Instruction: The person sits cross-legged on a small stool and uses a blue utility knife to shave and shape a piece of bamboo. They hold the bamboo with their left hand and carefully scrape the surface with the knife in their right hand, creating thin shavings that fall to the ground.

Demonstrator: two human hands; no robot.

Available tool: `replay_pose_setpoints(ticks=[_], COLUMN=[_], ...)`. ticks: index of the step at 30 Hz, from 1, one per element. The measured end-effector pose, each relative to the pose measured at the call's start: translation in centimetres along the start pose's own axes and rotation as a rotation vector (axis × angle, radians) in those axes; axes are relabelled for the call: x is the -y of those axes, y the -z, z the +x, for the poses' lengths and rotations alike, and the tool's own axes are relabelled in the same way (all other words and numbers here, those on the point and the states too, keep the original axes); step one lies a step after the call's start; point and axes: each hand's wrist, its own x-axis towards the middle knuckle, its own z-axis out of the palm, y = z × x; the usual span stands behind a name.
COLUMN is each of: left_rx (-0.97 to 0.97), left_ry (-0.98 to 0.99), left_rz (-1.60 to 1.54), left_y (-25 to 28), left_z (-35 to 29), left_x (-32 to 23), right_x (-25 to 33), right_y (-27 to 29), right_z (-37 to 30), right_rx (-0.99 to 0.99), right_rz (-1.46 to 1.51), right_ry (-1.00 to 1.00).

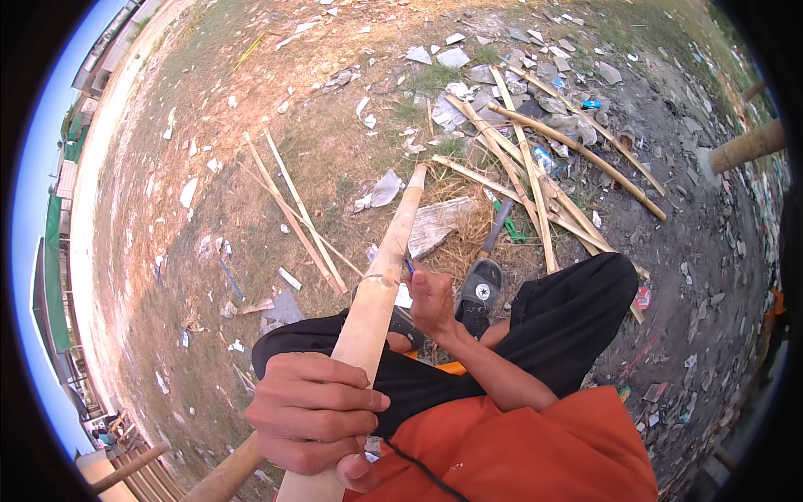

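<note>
A long pale bamboo pole (381, 289) slants from the lower edge up and away from me, over my lap. My left hand (318, 414) is wrapped round its near part, fingers across the top and thumb below. Farther along, my right hand (432, 305) is closed in a fist close beside the pole's right side. A bit of blue shows by that fist; what it holds is mostly hidden. Past the fist lies a weathered wood block (439, 226), to the right of the pole. A dark-bladed tool (498, 226) lies beside the block, near my sandal (481, 293).
Split bamboo strips (523, 159) lie crossed at the upper right, with a round bamboo stick (577, 146) among them. More strips (301, 209) lie on the left. Broken pieces and litter cover the ground. A thick bamboo post (749, 146) stands at the right edge.
</note>
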Motion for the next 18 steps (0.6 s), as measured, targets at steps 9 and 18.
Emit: replay_pose_setpoints(ticks=[9,18], left_rx=[-0.042,-0.063], left_ry=[0.015,0.018], left_rz=[-0.050,-0.014], left_y=[-0.2,0.7], left_z=[0.3,0.1], left_x=[-0.5,0.0], right_x=[-0.2,2.7], right_y=[-0.4,0.1], right_z=[-0.5,-0.9], right_rx=[0.011,0.078], right_rz=[0.069,0.138], right_ry=[-0.031,0.060])
